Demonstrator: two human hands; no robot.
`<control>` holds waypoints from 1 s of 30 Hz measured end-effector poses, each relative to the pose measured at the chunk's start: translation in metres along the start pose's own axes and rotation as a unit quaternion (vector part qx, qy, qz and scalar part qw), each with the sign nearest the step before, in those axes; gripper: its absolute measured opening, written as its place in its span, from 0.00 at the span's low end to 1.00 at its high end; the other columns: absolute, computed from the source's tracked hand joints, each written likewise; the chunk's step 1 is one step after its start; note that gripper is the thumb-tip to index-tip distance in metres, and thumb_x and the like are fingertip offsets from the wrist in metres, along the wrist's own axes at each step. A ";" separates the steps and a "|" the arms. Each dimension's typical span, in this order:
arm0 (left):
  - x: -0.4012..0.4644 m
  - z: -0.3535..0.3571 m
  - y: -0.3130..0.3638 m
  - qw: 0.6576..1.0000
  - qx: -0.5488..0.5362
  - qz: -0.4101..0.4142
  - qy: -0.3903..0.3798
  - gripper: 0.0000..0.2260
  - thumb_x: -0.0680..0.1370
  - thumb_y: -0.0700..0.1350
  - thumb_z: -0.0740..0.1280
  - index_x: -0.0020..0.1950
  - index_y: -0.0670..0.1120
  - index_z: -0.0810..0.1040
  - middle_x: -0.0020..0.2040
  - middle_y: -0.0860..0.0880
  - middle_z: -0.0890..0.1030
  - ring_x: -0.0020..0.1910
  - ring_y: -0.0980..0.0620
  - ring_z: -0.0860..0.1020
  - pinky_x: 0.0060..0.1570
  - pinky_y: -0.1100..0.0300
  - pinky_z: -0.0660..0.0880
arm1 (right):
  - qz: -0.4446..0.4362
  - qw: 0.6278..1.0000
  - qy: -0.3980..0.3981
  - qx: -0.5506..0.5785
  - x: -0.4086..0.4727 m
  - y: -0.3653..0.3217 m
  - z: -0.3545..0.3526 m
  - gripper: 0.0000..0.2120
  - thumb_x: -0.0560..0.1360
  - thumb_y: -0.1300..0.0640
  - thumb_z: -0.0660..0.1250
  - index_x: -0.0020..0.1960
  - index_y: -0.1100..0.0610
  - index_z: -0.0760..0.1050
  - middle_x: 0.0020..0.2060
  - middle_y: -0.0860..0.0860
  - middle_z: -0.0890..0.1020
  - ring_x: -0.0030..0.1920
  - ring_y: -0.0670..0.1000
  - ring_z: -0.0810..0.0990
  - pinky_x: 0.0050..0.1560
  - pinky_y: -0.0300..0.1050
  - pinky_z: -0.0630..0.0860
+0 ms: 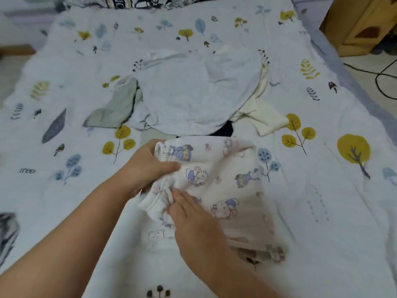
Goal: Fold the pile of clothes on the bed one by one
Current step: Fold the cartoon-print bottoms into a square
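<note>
My left hand [150, 166] grips the gathered edge of a small cream cotton garment printed with purple cartoon cats [217, 181]; thumb lies on top of the fabric, fingers curl under the bunched hem. My right hand [193, 222] pinches the same gathered edge just nearer to me, fingertips [175, 195] pressed into the folds. Both hands touch the cloth; they sit close together, not touching each other.

The printed garment lies on the near centre of the bed, on a white quilt patterned with yellow trees and blue leaves [322, 190]. Its right part lies flat; its left edge is lifted and crumpled between my hands. A row of small snap buttons runs along its near right side.

Beyond it, at mid-bed, sits the unfolded pile: a large pale grey-white garment [193, 91] spread on top, a grey-green sleeve-like piece [116, 104] sticking out to its left, a cream-yellow piece [264, 112] showing at its right. A dark item [225, 129] peeks out under the pile's near edge; what it is I cannot tell.

Far right, off the bed: a brown cardboard box [361, 24] and a black cable [382, 78] on the floor.
</note>
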State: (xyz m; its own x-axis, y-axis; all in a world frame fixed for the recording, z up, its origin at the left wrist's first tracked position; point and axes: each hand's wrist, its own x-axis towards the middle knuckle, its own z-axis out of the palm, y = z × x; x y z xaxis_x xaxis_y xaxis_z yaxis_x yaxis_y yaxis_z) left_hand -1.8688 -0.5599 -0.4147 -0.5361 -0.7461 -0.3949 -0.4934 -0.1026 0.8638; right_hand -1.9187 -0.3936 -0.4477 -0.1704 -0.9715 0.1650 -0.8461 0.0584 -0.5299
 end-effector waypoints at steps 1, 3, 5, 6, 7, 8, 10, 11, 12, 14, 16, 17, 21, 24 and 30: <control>0.002 -0.005 -0.013 0.999 0.033 -0.003 0.035 0.18 0.68 0.36 0.74 0.56 0.47 0.75 0.49 0.48 0.82 0.47 0.49 0.82 0.47 0.55 0.79 | 0.000 0.999 -0.032 -0.005 0.001 -0.004 0.009 0.17 0.64 0.59 0.66 0.53 0.56 0.80 0.56 0.52 0.82 0.57 0.50 0.80 0.49 0.41 0.80; 0.006 -0.010 -0.041 0.995 0.050 -0.004 0.082 0.16 0.70 0.38 0.72 0.55 0.47 0.73 0.50 0.49 0.81 0.47 0.52 0.80 0.44 0.59 0.76 | 0.020 0.990 -0.134 -0.035 0.004 -0.007 0.025 0.24 0.65 0.59 0.72 0.61 0.57 0.75 0.64 0.53 0.76 0.64 0.50 0.75 0.54 0.43 0.78; 0.008 -0.013 -0.065 0.990 0.072 -0.011 0.122 0.15 0.71 0.40 0.71 0.55 0.48 0.72 0.50 0.48 0.80 0.44 0.54 0.78 0.39 0.62 0.72 | 0.019 0.975 -0.221 -0.015 0.005 -0.006 0.036 0.24 0.75 0.56 0.64 0.70 0.56 0.64 0.72 0.54 0.64 0.72 0.52 0.61 0.64 0.49 0.70; 0.009 -0.014 -0.075 0.986 0.094 -0.022 0.139 0.17 0.72 0.41 0.71 0.58 0.47 0.71 0.52 0.46 0.80 0.44 0.52 0.78 0.39 0.61 0.72 | 0.011 0.976 -0.217 -0.010 0.004 -0.006 0.037 0.23 0.76 0.54 0.62 0.70 0.56 0.64 0.72 0.53 0.64 0.72 0.52 0.60 0.66 0.50 0.68; 0.010 -0.013 -0.083 0.980 0.122 -0.038 0.155 0.20 0.73 0.42 0.70 0.63 0.45 0.69 0.55 0.44 0.79 0.47 0.49 0.78 0.43 0.59 0.71 | 0.009 0.984 -0.177 -0.024 0.003 -0.004 0.036 0.21 0.75 0.53 0.64 0.67 0.55 0.69 0.69 0.54 0.69 0.71 0.53 0.65 0.66 0.49 0.69; 0.011 -0.012 -0.088 0.970 0.157 -0.056 0.177 0.24 0.75 0.43 0.69 0.68 0.44 0.65 0.59 0.42 0.77 0.53 0.45 0.77 0.48 0.57 0.71 | 0.018 0.992 -0.119 -0.047 0.001 0.001 0.035 0.20 0.71 0.53 0.69 0.62 0.55 0.75 0.65 0.54 0.75 0.67 0.54 0.72 0.63 0.49 0.73; 0.009 -0.007 -0.092 0.941 0.225 -0.039 0.251 0.28 0.76 0.43 0.66 0.73 0.40 0.59 0.68 0.39 0.69 0.64 0.41 0.71 0.59 0.50 0.68 | 0.102 0.992 -0.014 -0.073 0.000 0.015 0.028 0.21 0.67 0.56 0.74 0.60 0.56 0.78 0.62 0.57 0.77 0.65 0.58 0.74 0.63 0.54 0.72; 0.005 -0.003 -0.090 0.924 0.259 0.015 0.280 0.28 0.76 0.42 0.66 0.73 0.39 0.59 0.69 0.38 0.66 0.66 0.39 0.68 0.62 0.48 0.66 | 0.148 0.985 0.010 -0.092 0.001 0.024 0.023 0.23 0.70 0.56 0.71 0.65 0.57 0.73 0.68 0.59 0.71 0.69 0.60 0.67 0.68 0.56 0.64; 0.002 0.003 -0.088 0.906 0.299 0.094 0.285 0.28 0.74 0.39 0.67 0.72 0.38 0.62 0.70 0.36 0.65 0.67 0.38 0.67 0.63 0.46 0.66 | 0.192 0.974 0.010 -0.121 0.002 0.036 0.020 0.26 0.75 0.54 0.65 0.71 0.57 0.65 0.73 0.60 0.62 0.74 0.60 0.57 0.71 0.56 0.54; 0.002 0.021 -0.087 0.845 0.403 0.265 0.232 0.27 0.70 0.38 0.70 0.68 0.37 0.69 0.68 0.34 0.68 0.65 0.35 0.70 0.61 0.41 0.68 | 0.270 0.948 -0.024 -0.165 0.005 0.062 0.019 0.30 0.79 0.47 0.53 0.77 0.54 0.47 0.76 0.57 0.44 0.76 0.56 0.40 0.73 0.56 0.41; 0.007 0.035 -0.093 0.785 0.511 0.337 0.098 0.28 0.72 0.45 0.69 0.71 0.41 0.68 0.72 0.36 0.65 0.70 0.34 0.65 0.65 0.37 0.62 | 0.288 0.935 -0.060 -0.197 0.002 0.080 0.024 0.33 0.78 0.41 0.49 0.77 0.52 0.39 0.76 0.55 0.38 0.75 0.55 0.35 0.72 0.57 0.38; 0.010 0.038 -0.098 0.770 0.559 0.306 0.041 0.28 0.76 0.50 0.64 0.75 0.45 0.61 0.75 0.38 0.57 0.74 0.37 0.56 0.70 0.39 0.54 | 0.290 0.934 -0.083 -0.191 -0.001 0.086 0.028 0.34 0.78 0.39 0.47 0.76 0.50 0.37 0.75 0.53 0.35 0.74 0.54 0.33 0.72 0.58 0.36; 0.027 0.034 -0.136 0.788 0.593 0.162 -0.009 0.30 0.79 0.62 0.46 0.73 0.54 0.33 0.76 0.47 0.34 0.73 0.46 0.31 0.70 0.52 0.31 | 0.267 0.935 -0.140 -0.188 -0.018 0.105 0.042 0.35 0.75 0.34 0.42 0.70 0.45 0.25 0.68 0.49 0.25 0.69 0.50 0.24 0.71 0.56 0.31; 0.029 0.034 -0.137 0.794 0.591 0.140 -0.029 0.31 0.77 0.65 0.45 0.71 0.55 0.30 0.76 0.47 0.34 0.71 0.46 0.29 0.70 0.52 0.31 | 0.266 0.934 -0.162 -0.177 -0.018 0.108 0.041 0.34 0.76 0.34 0.44 0.69 0.44 0.25 0.69 0.49 0.26 0.69 0.50 0.24 0.71 0.56 0.31; 0.032 0.041 -0.095 0.811 0.537 0.227 0.050 0.31 0.77 0.62 0.46 0.76 0.47 0.56 0.77 0.40 0.53 0.75 0.37 0.52 0.71 0.41 0.50 | 0.185 0.964 0.082 -0.174 0.014 0.096 0.014 0.26 0.75 0.49 0.54 0.68 0.62 0.70 0.68 0.63 0.69 0.69 0.64 0.66 0.65 0.65 0.62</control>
State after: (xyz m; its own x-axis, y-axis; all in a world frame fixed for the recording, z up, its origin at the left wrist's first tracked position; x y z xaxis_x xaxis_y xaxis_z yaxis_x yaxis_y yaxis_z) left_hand -1.8673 -0.5469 -0.5228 -0.7979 -0.6016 -0.0381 -0.6013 0.7899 0.1208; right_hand -1.9956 -0.4052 -0.5078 -0.5464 -0.8213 0.1638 -0.8255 0.4952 -0.2709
